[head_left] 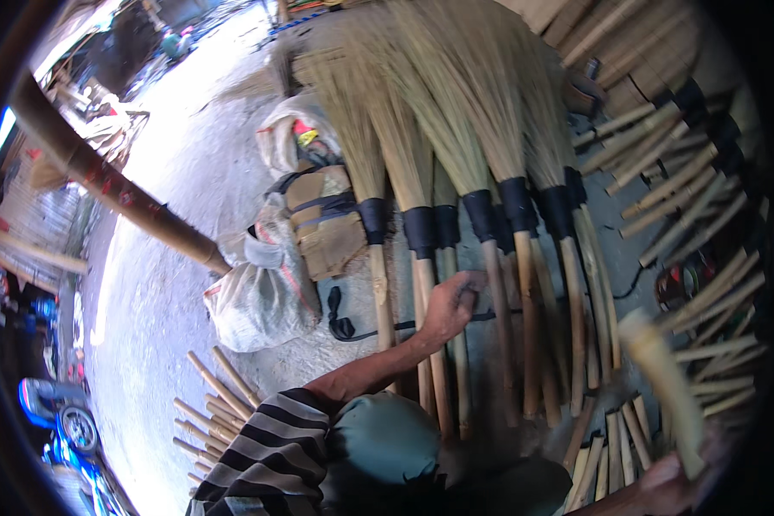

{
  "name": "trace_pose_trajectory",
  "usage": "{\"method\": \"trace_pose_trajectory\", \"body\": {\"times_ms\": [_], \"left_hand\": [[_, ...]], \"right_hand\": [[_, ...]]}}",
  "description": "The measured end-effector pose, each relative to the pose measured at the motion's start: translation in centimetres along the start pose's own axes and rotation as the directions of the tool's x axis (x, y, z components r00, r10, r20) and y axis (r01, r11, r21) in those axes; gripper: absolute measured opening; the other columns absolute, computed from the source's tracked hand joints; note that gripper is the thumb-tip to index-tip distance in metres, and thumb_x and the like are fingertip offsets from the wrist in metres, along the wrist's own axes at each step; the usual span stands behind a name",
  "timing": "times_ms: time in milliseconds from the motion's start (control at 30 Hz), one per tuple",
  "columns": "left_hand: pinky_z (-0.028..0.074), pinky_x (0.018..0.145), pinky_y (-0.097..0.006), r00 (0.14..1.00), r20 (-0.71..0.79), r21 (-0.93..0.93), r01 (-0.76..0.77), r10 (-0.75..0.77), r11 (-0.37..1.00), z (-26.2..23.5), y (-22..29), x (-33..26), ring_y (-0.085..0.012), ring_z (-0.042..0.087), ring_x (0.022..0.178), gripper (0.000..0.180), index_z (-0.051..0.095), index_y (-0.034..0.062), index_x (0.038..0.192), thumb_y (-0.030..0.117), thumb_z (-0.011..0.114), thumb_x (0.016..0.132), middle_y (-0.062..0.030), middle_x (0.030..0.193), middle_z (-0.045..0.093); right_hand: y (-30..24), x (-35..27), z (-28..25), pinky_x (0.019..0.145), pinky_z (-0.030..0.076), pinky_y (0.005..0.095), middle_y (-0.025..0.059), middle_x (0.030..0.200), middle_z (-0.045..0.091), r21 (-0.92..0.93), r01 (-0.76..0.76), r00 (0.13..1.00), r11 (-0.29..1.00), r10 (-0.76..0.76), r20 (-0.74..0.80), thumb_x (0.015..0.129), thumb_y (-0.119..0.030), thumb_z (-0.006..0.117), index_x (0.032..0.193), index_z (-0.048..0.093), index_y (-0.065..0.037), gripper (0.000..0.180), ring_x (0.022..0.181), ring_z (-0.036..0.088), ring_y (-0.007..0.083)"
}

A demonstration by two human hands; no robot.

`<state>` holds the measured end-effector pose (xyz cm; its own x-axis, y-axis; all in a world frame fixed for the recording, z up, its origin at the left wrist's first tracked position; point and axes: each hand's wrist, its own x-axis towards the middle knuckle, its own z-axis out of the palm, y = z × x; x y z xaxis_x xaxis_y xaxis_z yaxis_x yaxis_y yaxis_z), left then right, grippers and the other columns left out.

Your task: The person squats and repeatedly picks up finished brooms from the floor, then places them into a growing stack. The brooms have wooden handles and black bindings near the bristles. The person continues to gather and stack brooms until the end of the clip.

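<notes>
Several grass brooms (421, 155) with black-wrapped necks lie side by side before me, bristles away and pale wooden handles toward me. My left hand (452, 308) is over the handles with its fingers curled; its fingertips meet the edge of one broom handle (495, 318), and what they pinch, if anything, is hidden. At the lower right, my right hand (669, 483) is closed round the lower end of a thick pale wooden stick (662, 383), which stands raised and blurred by motion. A black strap (342, 322) runs on the floor under the handles.
White sacks (258, 301) and folded cardboard (327, 219) lie left of the brooms. More brooms (679, 172) are piled at the right, with bundled sticks (615, 447) near my knees and others (219, 413) at lower left. A bamboo post (129, 193) slants at left; a blue motorcycle (77, 439) stands beyond.
</notes>
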<state>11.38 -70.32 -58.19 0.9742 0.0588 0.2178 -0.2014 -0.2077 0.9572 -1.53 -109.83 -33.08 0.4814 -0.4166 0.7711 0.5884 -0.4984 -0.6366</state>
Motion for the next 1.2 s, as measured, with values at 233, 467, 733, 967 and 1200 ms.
{"method": "trace_pose_trajectory", "body": {"times_ms": [233,467,733,967,1200], "left_hand": [[0.051,0.116,-0.049,0.834,0.294,-0.248,-0.406,0.468,0.879,2.1,12.8,6.1,-0.0368,0.068,0.13,0.053,0.054,-0.0022,0.152,0.027,0.06,0.11,-0.027,0.15,0.063],[0.052,0.111,-0.045,0.999,-0.015,-0.619,-0.04,0.039,0.784,3.9,21.6,7.6,-0.0275,0.07,0.116,0.076,0.036,0.0001,0.162,0.04,0.071,0.107,-0.0228,0.14,0.063],[0.057,0.068,-0.03,0.916,-0.402,-0.293,-0.145,0.016,0.945,-7.2,10.6,4.4,-0.0141,0.066,0.081,0.048,0.045,0.0026,0.142,0.023,0.071,0.108,-0.0057,0.103,0.064],[0.059,0.085,-0.055,0.84,-0.33,0.1,0.485,-0.431,0.869,-12.1,-3.8,4.9,-0.049,0.074,0.098,0.062,0.044,-0.0089,0.133,0.041,0.068,0.107,-0.033,0.112,0.073],[0.056,0.095,-0.059,0.841,-0.45,0.551,0.526,-0.3,0.648,-11.2,-10.2,2.0,-0.0577,0.069,0.112,0.071,0.043,-0.0129,0.141,0.045,0.064,0.105,-0.0416,0.119,0.07]], "right_hand": [[5.7,-10.8,9.4,0.084,0.058,0.0413,0.009,0.094,0.061,0.033,-0.44,0.756,0.898,0.35,0.554,0.094,-0.01,0.07,0.109,0.056,-0.004,0.021,0.086,0.067,0.0217],[5.9,-17.1,13.5,0.072,0.058,0.0349,0.0081,0.097,0.067,-0.315,-0.73,0.21,0.607,0.638,0.741,0.094,-0.011,0.077,0.107,0.064,-0.003,0.02,0.075,0.07,0.0193],[11.7,-26.5,15.1,0.076,0.062,0.0362,0.0114,0.102,0.076,-0.387,-0.56,-0.277,0.732,0.275,0.921,0.095,-0.04,0.086,0.136,0.067,-0.003,0.058,0.082,0.074,0.0184],[11.4,-37.4,10.5,0.07,0.061,0.0356,0.0101,0.102,0.076,-0.686,-0.423,-0.804,0.593,0.104,0.585,0.106,-0.055,0.069,0.142,0.063,-0.003,0.063,0.081,0.072,0.0159],[11.5,-40.7,10.5,0.066,0.061,0.0371,0.0074,0.094,0.075,-0.717,-0.442,-0.811,0.54,0.1,0.576,0.11,-0.054,0.063,0.122,0.069,-0.005,0.05,0.08,0.074,0.0181]]}}
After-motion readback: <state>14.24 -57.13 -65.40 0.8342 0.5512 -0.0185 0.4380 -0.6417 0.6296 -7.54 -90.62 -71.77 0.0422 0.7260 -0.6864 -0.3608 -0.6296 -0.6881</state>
